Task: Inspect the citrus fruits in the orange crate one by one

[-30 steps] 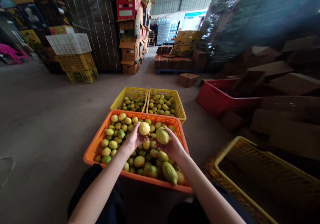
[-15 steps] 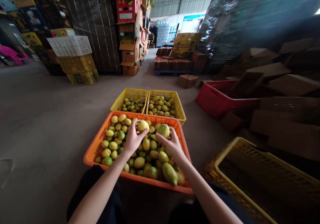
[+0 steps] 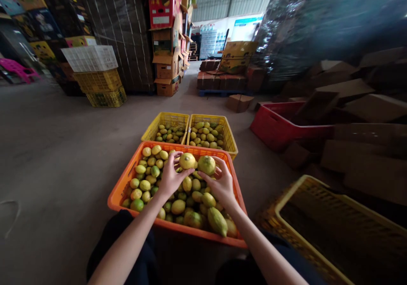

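My left hand (image 3: 173, 175) grips a yellow lemon (image 3: 187, 161) between thumb and fingers. In my right hand (image 3: 221, 179) is a greener, yellow-green lemon (image 3: 206, 165), held close beside the first one with a narrow gap between them. Both are raised over an orange crate (image 3: 127, 179), which is filled with yellow and green lemons. A long, pointed green-yellow lemon (image 3: 217, 221) lies at the crate's near right corner. The fruit directly beneath my hands is partly hidden by them.
Two yellow crates (image 3: 235, 149) of smaller-looking lemons stand just beyond the orange one. To the right are another yellow crate (image 3: 305, 183), a red crate (image 3: 270, 130) and piled cardboard (image 3: 365, 145). Stacked crates (image 3: 101, 79) and boxes (image 3: 167, 69) rise farther back.
Both lemons have been turned in my fingers, so the right one shows its end more. My left hand has shifted slightly right, bringing the two lemons closer together.
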The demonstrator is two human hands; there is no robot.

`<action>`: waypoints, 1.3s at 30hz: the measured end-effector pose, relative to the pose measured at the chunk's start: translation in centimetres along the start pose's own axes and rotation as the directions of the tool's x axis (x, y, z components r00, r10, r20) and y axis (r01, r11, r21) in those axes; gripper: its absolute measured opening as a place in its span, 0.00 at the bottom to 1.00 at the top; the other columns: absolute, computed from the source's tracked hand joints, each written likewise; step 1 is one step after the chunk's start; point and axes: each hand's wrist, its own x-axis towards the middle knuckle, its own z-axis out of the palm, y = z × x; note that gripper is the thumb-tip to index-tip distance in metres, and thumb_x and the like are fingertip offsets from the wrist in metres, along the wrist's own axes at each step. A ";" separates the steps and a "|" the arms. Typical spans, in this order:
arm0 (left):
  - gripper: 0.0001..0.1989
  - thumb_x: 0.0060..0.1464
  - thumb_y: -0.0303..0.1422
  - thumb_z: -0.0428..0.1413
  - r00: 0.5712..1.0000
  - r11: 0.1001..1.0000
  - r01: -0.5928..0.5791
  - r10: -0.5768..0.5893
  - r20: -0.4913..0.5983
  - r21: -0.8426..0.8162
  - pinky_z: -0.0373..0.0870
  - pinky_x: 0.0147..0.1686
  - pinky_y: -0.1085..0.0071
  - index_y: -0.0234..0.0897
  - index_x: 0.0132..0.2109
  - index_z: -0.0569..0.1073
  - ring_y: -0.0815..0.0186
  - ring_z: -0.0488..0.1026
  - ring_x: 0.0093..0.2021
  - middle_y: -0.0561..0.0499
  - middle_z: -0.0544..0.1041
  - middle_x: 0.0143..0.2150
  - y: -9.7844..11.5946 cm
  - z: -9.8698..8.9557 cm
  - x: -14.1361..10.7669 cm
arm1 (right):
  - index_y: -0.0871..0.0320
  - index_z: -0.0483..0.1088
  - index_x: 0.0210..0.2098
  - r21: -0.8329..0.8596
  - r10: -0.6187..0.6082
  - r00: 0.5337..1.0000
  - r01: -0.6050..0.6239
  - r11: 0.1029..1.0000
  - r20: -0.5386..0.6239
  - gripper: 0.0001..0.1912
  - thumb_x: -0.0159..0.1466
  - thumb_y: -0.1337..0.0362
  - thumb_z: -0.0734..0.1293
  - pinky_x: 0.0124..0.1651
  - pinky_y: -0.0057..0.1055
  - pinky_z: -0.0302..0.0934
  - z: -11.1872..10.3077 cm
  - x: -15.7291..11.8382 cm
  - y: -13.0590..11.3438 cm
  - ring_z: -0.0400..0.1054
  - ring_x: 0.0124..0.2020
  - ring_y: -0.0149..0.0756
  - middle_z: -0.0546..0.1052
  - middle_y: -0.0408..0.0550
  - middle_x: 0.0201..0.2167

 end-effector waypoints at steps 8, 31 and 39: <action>0.23 0.41 0.39 0.69 0.918 0.767 0.389 -0.371 0.143 -0.510 0.74 0.36 0.74 0.35 0.42 0.70 0.64 0.78 0.38 0.47 0.78 0.39 0.7 -0.3 0.8 | 0.54 0.69 0.40 0.417 0.366 0.917 -0.399 0.817 0.160 0.20 0.51 0.58 0.76 0.33 0.31 0.71 -0.2 0.4 -1.4 0.77 0.34 0.39 0.80 0.44 0.35; 0.18 0.61 0.43 0.52 0.600 0.275 0.726 -0.701 0.386 -0.630 0.73 0.22 0.74 0.28 0.39 0.71 0.66 0.74 0.24 0.44 0.77 0.28 0.5 -0.1 1.0 | 0.56 0.71 0.36 0.555 0.688 0.702 -0.652 0.517 0.184 0.04 0.62 0.62 0.67 0.27 0.27 0.68 0.3 0.5 -2.5 0.72 0.25 0.32 0.78 0.41 0.25; 0.13 0.62 0.36 0.51 0.580 0.213 0.687 -0.736 0.348 -0.694 0.78 0.28 0.71 0.31 0.48 0.71 0.64 0.77 0.31 0.46 0.78 0.33 0.9 -0.1 0.9 | 0.57 0.69 0.34 0.537 0.750 0.650 -0.679 0.500 0.123 0.08 0.66 0.62 0.62 0.22 0.28 0.66 0.5 0.8 -2.5 0.71 0.19 0.34 0.75 0.42 0.19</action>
